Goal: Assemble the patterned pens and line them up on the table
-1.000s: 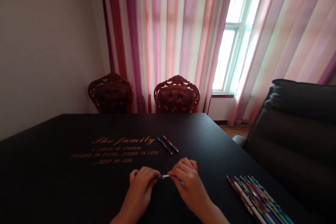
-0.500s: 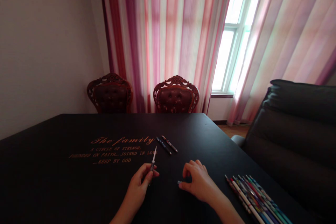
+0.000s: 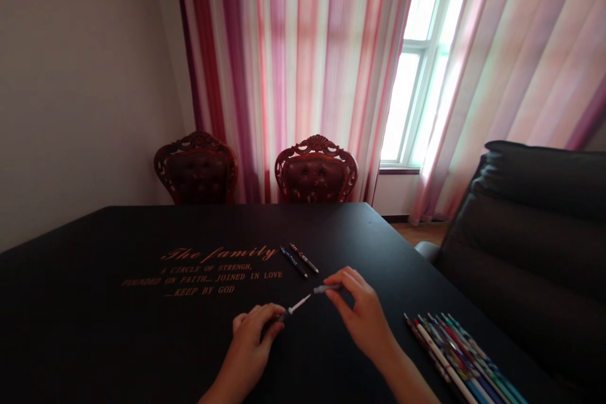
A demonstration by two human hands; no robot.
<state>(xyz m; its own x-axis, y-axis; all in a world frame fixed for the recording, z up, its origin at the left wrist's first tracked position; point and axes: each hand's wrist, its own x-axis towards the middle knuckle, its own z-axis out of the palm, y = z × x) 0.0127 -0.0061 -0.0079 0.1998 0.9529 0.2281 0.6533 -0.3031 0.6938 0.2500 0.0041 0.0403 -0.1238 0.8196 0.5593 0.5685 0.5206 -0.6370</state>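
Observation:
My left hand [image 3: 253,341] is closed around the dark part of a pen [image 3: 285,314], from which a slim white refill [image 3: 300,303] sticks out toward the upper right. Between the thumb and fingers of my right hand [image 3: 357,303] is a grey pen barrel piece [image 3: 324,289], pointing left. The refill's tip is close to the barrel's end; whether they touch I cannot tell. Just beyond, a blue-patterned pen [image 3: 293,262] and a red-and-white patterned pen [image 3: 304,258] lie side by side on the black table [image 3: 118,347].
A row of several pens [image 3: 459,353] lies at the table's right front. Two carved wooden chairs [image 3: 196,167] stand behind the far edge, one beside the other. A black leather armchair [image 3: 534,246] is on the right. Striped curtains [image 3: 293,76] hang at the back.
My right hand has moved up and now shows the grey barrel piece turned leftward. My left hand has tipped the refill from nearly upright to slanting right, bringing the two parts close together.

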